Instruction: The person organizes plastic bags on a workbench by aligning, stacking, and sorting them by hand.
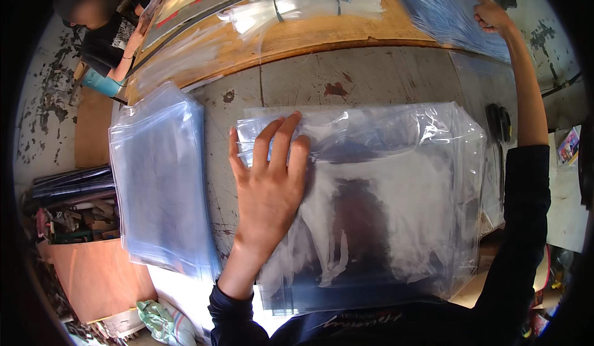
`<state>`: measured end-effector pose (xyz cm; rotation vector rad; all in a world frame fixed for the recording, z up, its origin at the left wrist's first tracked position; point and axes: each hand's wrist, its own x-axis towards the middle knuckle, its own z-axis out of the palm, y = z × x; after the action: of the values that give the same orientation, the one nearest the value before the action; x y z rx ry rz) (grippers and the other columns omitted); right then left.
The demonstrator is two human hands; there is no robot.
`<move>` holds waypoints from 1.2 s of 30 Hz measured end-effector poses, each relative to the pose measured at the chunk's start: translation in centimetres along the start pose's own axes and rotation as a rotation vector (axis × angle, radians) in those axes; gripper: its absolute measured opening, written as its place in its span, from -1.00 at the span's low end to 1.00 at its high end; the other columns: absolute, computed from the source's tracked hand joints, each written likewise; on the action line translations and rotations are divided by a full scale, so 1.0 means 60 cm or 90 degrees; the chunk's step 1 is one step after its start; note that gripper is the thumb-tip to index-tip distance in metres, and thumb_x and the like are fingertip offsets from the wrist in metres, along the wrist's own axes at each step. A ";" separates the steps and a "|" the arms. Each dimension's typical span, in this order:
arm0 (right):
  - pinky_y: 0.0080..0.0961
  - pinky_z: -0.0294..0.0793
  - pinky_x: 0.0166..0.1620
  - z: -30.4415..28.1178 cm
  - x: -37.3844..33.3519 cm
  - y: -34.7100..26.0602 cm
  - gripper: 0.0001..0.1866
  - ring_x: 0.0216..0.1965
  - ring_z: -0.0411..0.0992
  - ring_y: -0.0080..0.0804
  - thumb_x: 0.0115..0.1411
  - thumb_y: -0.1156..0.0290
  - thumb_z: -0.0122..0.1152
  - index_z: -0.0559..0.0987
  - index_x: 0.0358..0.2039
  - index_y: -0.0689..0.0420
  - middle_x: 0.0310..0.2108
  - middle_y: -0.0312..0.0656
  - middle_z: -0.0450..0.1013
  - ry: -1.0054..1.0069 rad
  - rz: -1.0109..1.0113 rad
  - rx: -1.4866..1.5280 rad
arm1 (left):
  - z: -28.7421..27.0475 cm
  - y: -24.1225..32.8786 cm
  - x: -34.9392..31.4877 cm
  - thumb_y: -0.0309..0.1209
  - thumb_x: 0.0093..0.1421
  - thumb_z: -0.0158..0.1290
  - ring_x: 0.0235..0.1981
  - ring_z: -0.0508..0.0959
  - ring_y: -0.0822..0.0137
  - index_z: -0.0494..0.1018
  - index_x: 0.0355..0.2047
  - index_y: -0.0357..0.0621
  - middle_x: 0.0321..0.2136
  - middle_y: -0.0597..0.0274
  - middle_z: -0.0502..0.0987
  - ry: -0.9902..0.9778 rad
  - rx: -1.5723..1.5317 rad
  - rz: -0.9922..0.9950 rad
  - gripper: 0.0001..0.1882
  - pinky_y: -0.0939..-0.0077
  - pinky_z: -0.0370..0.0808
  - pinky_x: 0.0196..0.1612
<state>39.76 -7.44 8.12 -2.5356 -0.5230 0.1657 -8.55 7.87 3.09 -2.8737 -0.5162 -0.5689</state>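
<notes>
A stack of clear plastic sleeves (396, 222) lies in front of me, glossy, with a folded, crinkled band along its far side. My left hand (272, 173) rests on the left part of this stack, fingers spread and bent at its far left corner. Off to the far right, my right arm reaches out to a pile of bluish clear plastic (439, 12). There my right hand (492, 17) has its index finger stretched out and the others partly curled, with nothing visible in it. Another stack of clear sleeves (164, 185) lies left of my left hand.
Scissors with black handles (500, 123) lie right of the sleeves on the worn grey table (334, 80). Bundled clear plastic (309, 5) sits on the wooden board (303, 46) beyond. At the far left is another person (102, 30). A wooden panel (102, 278) stands lower left.
</notes>
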 end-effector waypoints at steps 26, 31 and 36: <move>-0.30 0.25 -0.04 0.065 -0.382 -0.114 -0.23 -0.06 0.28 -0.18 -0.05 0.12 0.30 0.23 0.18 0.00 -0.10 -0.07 0.28 -0.289 -0.576 -0.119 | -0.009 0.002 -0.007 -0.59 -0.06 0.02 -0.26 0.33 0.34 0.34 -0.25 0.01 -0.29 0.32 0.28 -0.007 0.022 -0.022 -0.68 -0.21 0.17 0.05; -0.24 0.18 0.03 0.083 -0.439 -0.110 -0.13 -0.05 0.23 -0.07 -0.20 0.14 0.38 0.25 0.14 0.14 -0.13 -0.02 0.27 -0.192 -0.505 -0.229 | -0.006 0.009 0.002 -0.57 -0.06 0.02 -0.20 0.37 0.37 0.30 -0.38 0.00 -0.26 0.32 0.32 0.022 0.010 -0.022 -0.77 -0.25 0.11 0.08; -0.26 0.15 0.01 0.089 -0.449 -0.121 -0.34 -0.05 0.19 -0.15 -0.25 0.24 0.41 0.39 -0.10 0.16 -0.19 -0.11 0.28 -0.145 -0.510 -0.265 | -0.014 -0.008 0.007 -0.54 -0.02 -0.01 -0.02 0.37 0.48 0.29 -0.41 0.00 -0.14 0.36 0.37 -0.020 0.020 -0.020 -0.82 -0.23 -0.05 0.17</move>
<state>11.43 -9.93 7.74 -2.4696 -1.7567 0.0451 -8.64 8.23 4.08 -2.8542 -0.5711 -0.5178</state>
